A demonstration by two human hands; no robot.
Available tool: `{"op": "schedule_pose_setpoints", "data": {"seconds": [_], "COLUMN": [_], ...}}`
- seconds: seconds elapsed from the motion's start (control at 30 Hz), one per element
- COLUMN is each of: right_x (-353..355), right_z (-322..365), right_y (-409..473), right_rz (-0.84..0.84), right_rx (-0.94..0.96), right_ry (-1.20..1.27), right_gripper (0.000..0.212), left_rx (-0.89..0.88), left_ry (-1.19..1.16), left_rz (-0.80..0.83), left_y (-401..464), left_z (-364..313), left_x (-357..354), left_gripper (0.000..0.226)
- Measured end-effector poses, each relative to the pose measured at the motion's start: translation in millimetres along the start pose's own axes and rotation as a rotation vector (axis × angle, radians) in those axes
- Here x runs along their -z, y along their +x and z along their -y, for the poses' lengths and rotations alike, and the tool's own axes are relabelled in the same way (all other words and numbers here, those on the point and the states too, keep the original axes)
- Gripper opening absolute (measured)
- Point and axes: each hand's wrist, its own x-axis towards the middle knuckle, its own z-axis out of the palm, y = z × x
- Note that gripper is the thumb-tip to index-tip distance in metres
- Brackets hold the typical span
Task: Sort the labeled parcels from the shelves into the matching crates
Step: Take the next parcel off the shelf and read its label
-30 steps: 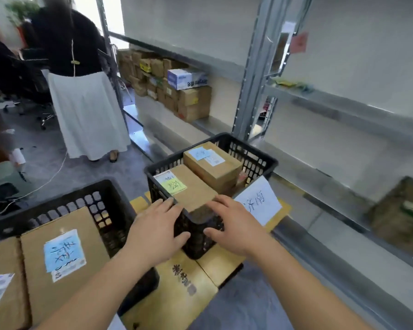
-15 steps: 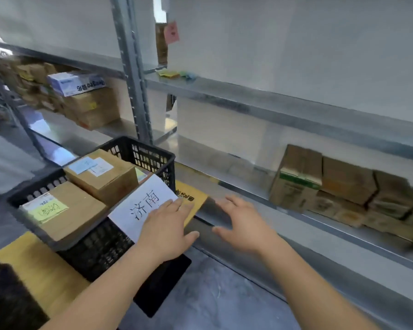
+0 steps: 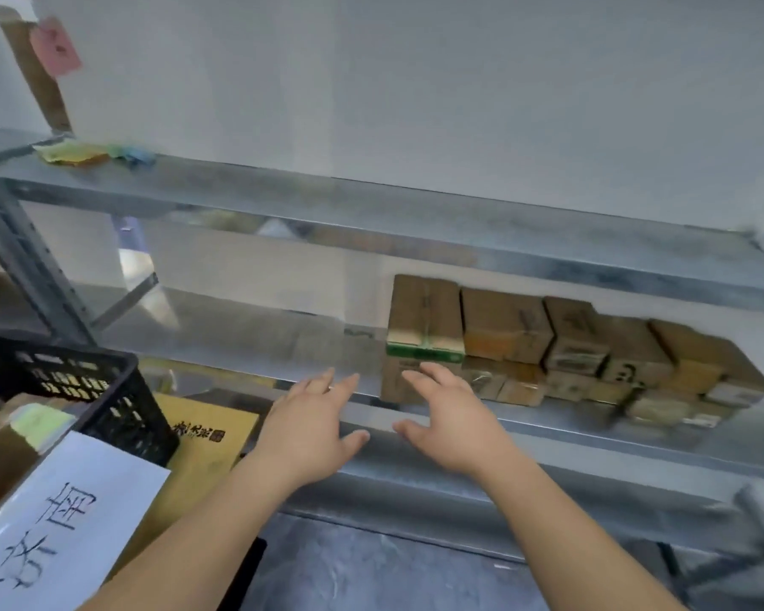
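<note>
Both hands reach forward, palms down, fingers straight and spread, holding nothing. The left hand (image 3: 312, 427) hovers over the front lip of the lower shelf (image 3: 256, 341), just left of the stack of parcels (image 3: 561, 350). The right hand (image 3: 448, 423) is just beside it; its fingertips (image 3: 431, 372) lie in front of the leftmost parcel (image 3: 424, 317) of that stack, a brown box with a green band along its lower edge, though whether they touch it cannot be told through the blur. The parcels sit on the lower shelf toward its right end, packed close in two layers against the back. To the left of the stack, below the shelf lip, stands the black crate (image 3: 107, 390), with a brown box bearing a green label (image 3: 40, 423) inside and a white paper sign (image 3: 58, 526) with dark handwritten characters hanging on its front. A yellow flat board (image 3: 204, 447) lies beneath the crate. Above the stack runs the upper shelf (image 3: 371, 209), with a few coloured sticky notes (image 3: 89, 153) at its far left end, and a pink note (image 3: 56, 46) is stuck higher up, well left of the parcels.
</note>
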Motion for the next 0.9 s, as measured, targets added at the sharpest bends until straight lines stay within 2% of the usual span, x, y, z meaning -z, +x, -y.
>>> {"op": "schedule_pose_setpoints", "data": {"seconds": [0.23, 0.43, 0.6, 0.7, 0.8, 0.9], "right_x": [24.2, 18.2, 12.7, 12.6, 12.2, 9.0], "right_z": [-42.7, -66.2, -78.9, -86.2, -88.7, -86.9], "right_y": [74.5, 122.2, 139.2, 146.6, 154.4, 154.2], "right_rz": [-0.066, -0.002, 0.071, 0.057, -0.020, -0.091], "right_rx": [-0.207, -0.353, -0.388, -0.369, -0.359, -0.364], "right_ry": [0.053, 0.092, 0.112, 0.148, 0.211, 0.233], "right_gripper": [0.074, 0.077, 0.081, 0.077, 0.068, 0.056], "left_rx": [-0.106, -0.177, -0.180, -0.181, -0.153, -0.090], "left_ry": [-0.086, -0.099, -0.128, -0.154, -0.296, -0.381], "left_rz": [0.101, 0.198, 0.241, 0.231, 0.182, 0.059], "left_y": [110.1, 180.5, 218.2, 232.7, 238.1, 230.1], "left_z": [-6.3, -7.5, -9.0, -11.1, -12.5, -14.4], "left_x": [-0.2, -10.4, -34.3, -48.1, -58.3, -63.4], "left_gripper": [0.085, 0.081, 0.082, 0.079, 0.077, 0.059]}}
